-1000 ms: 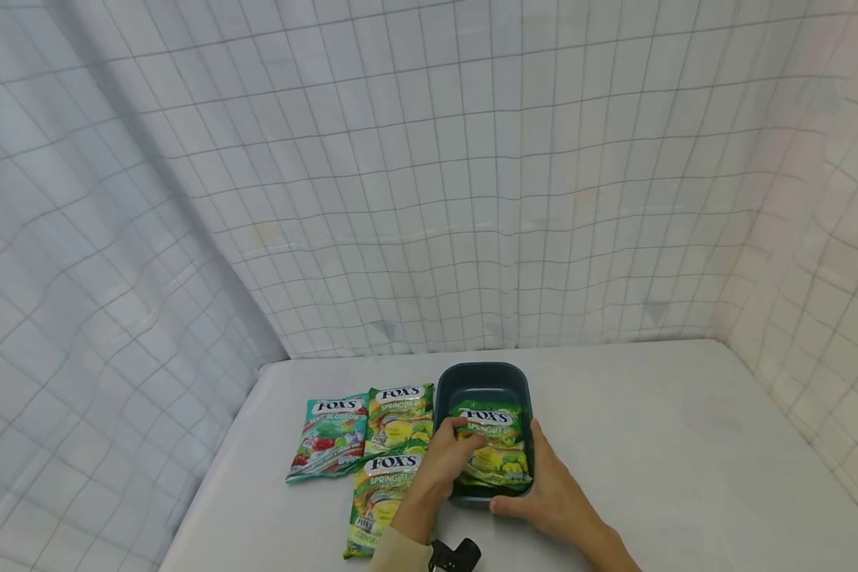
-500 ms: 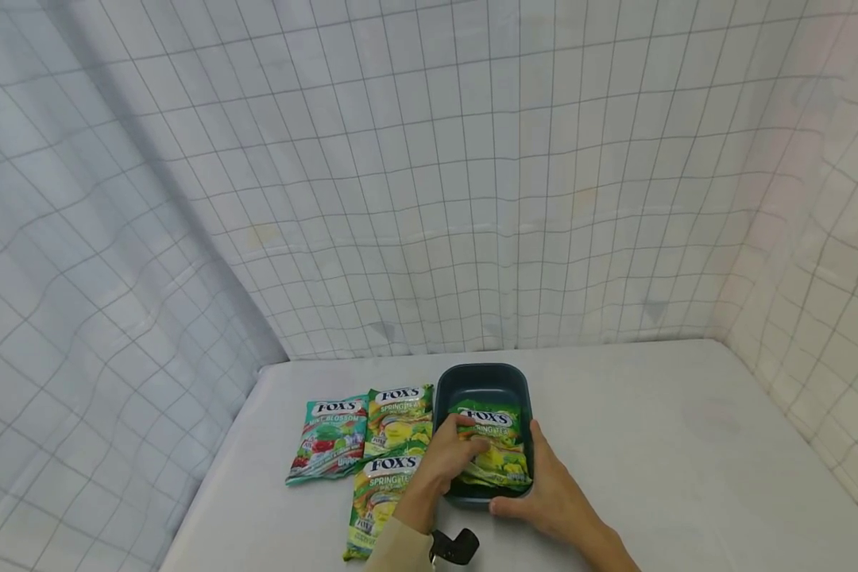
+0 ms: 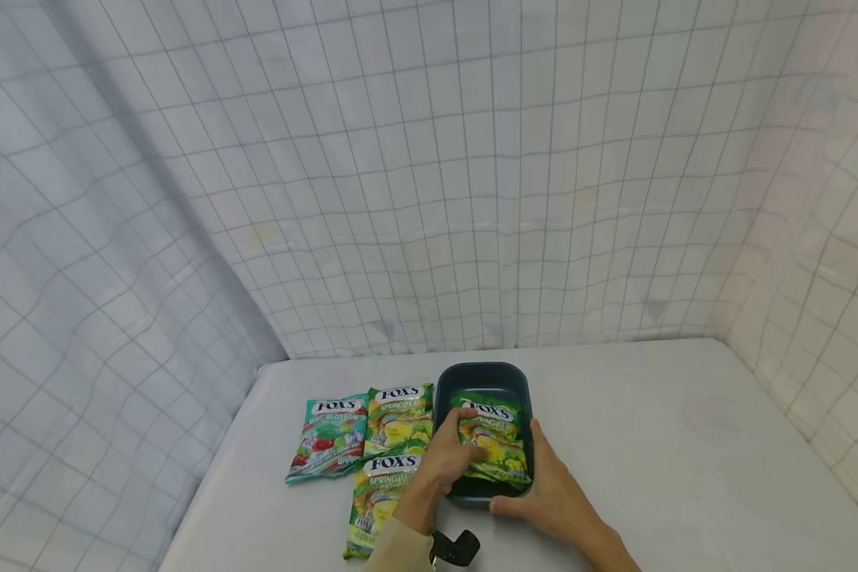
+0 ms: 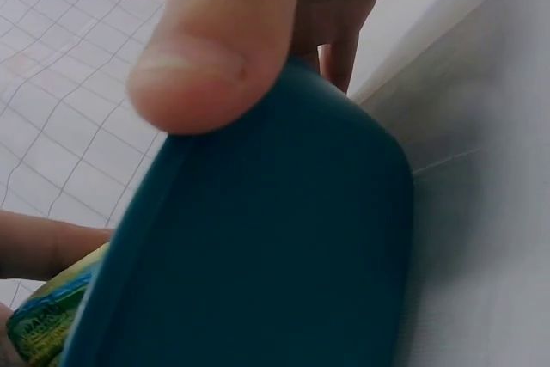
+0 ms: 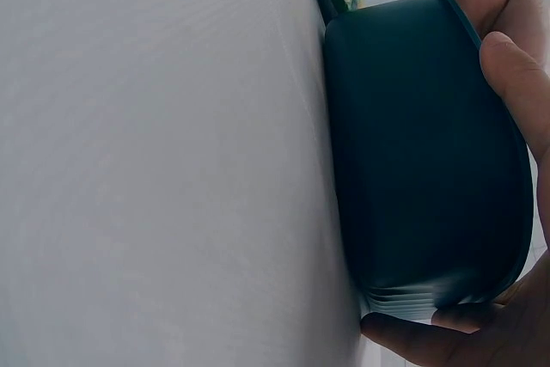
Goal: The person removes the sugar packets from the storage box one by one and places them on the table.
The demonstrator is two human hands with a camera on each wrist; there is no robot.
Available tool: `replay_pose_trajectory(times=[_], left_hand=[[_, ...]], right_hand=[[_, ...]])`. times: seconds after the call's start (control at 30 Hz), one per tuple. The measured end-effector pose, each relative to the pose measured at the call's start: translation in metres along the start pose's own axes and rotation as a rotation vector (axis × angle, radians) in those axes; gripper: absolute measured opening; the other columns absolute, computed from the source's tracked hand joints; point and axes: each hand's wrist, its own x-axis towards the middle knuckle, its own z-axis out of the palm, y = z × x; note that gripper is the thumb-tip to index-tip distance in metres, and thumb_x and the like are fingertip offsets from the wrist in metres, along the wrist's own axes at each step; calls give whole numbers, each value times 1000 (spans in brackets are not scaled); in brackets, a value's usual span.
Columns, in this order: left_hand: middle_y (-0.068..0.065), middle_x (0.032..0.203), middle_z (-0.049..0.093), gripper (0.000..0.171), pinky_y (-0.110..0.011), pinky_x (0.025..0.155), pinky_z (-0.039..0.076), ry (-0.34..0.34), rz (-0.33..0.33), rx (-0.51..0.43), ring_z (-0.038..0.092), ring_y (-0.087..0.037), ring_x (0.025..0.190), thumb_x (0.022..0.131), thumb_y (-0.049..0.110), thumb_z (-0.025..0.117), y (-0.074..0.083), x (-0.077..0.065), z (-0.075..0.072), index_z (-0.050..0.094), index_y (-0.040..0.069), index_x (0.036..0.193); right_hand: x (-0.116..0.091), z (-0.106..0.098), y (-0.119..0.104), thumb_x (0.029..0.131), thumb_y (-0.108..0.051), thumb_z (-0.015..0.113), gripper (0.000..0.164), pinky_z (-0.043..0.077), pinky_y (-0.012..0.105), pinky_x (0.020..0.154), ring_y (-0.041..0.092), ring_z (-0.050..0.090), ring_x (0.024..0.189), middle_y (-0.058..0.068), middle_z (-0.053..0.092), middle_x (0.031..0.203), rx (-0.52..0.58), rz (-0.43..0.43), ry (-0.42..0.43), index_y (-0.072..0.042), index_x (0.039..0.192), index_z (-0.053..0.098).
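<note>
A dark teal plastic tub (image 3: 481, 372) stands on the white table, with a green and yellow Fox's Spring Tea candy bag (image 3: 496, 435) inside it, slightly tilted. My left hand (image 3: 452, 457) reaches over the tub's left rim and holds the bag's left side, thumb on its front. From the right, my right hand (image 3: 554, 492) grips the tub; its thumb (image 4: 198, 75) lies over the front rim in the left wrist view. In the right wrist view, my right fingers (image 5: 430, 339) lie along the tub's side wall. The bag's underside is hidden.
Left of the tub lie two more Spring Tea candy bags, one farther back (image 3: 399, 417) and one nearer (image 3: 379, 500), partly behind my left arm. Beside them is a turquoise Mint Blossom candy bag (image 3: 334, 437). A white grid-patterned curtain (image 3: 429, 199) rises behind the table.
Inside the tub, the candy bag has shifted slightly toward the back and turned a little, with my left fingers moving along with it. My right hand and the tub stay in place.
</note>
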Motion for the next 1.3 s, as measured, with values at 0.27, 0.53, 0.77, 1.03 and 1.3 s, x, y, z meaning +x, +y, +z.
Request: replay_pose_trajectory(times=[0.27,0.53,0.77,1.03,1.3], left_hand=[[-21,146,48,68,-51,85,51,48,-22,-43,56,-37,114,81,-5,80,-1,-6,4,55,16,141],[-19,136,53,69,-41,76,52,81,22,-113,59,-29,99,81,-7,79,2,-8,0,55,15,142],[-18,150,46,68,-40,79,52,100,75,-141,58,-29,104,83,-2,79,2,-12,-6,55,18,143],[-14,143,53,68,-35,79,53,87,95,-283,62,-23,98,84,0,79,5,-17,-13,54,18,145],[-17,150,48,66,-35,83,54,113,108,-342,61,-26,108,83,-4,76,9,-24,-18,56,14,142]], right_hand=[[-3,0,-2,66,-63,89,143,33,63,111,43,31,146,24,17,165,3,18,-30,0,162,3],[-2,0,-2,65,-66,88,145,34,64,110,44,32,146,25,17,165,-15,11,-25,0,162,2],[-1,-2,-4,66,-65,88,144,31,64,112,44,28,147,24,14,166,-14,20,-28,-1,163,2],[-1,-2,-3,66,-62,89,144,31,64,112,43,29,147,24,16,166,-6,34,-28,-1,162,3],[-1,-3,-4,66,-61,90,144,33,64,111,42,30,147,24,16,166,25,43,-34,-2,163,1]])
